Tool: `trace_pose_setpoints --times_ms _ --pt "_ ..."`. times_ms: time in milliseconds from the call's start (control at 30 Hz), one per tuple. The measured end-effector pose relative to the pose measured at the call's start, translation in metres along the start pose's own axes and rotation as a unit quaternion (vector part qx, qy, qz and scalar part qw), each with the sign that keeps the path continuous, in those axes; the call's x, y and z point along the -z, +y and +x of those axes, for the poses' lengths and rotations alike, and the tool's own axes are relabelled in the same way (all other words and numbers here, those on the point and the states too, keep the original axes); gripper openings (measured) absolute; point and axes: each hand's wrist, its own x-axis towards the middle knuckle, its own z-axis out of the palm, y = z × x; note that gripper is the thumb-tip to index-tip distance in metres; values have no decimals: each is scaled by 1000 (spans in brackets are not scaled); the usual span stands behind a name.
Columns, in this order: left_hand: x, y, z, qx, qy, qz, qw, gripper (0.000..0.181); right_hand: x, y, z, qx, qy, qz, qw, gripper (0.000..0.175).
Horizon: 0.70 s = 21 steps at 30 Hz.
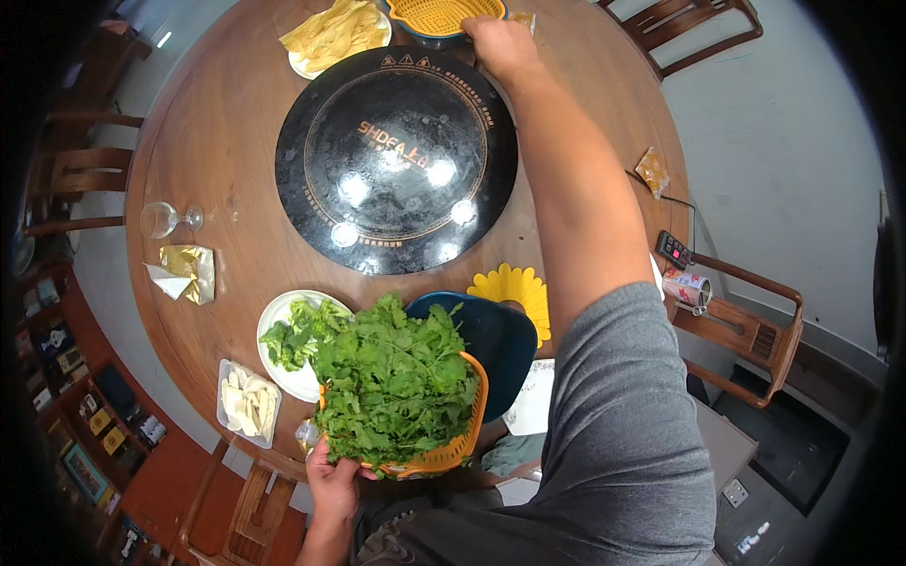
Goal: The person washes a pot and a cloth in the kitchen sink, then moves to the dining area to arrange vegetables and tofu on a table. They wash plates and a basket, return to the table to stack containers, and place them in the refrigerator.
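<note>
My left hand grips the near-left rim of a yellow plastic colander heaped with leafy green herbs that look like coriander. A dark blue plastic basin stands just beyond the colander's right side, partly covered by it. My right arm stretches across the table. At the far side, my right hand pinches the rim of a second yellow colander, nested in a blue basin. The inside of that colander shows no food; its far part is cut off by the picture's edge.
A round black glass plate covers the table's middle. Around it are dried tofu skin, broccoli, a tub of pale slices, a stemmed glass on its side, a gold packet and a yellow petal-edged item.
</note>
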Motion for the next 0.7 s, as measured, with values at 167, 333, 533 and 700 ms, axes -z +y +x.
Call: trace_pose_setpoints --times_ms 167,333,533,700 --pt "0 11 3 -8 -22 20 1000 38 45 49 -70 23 113 -24 993 28" --pt "5 6 -1 -29 -15 43 999 40 91 67 -227 34 143 15 989 31" --pt "-2 4 -18 -12 0 25 1000 39 89 29 -450 -54 40 58 996 36" --pt "-13 9 -36 -16 -12 28 999 36 90 -24 -540 -153 6 91 984 44"
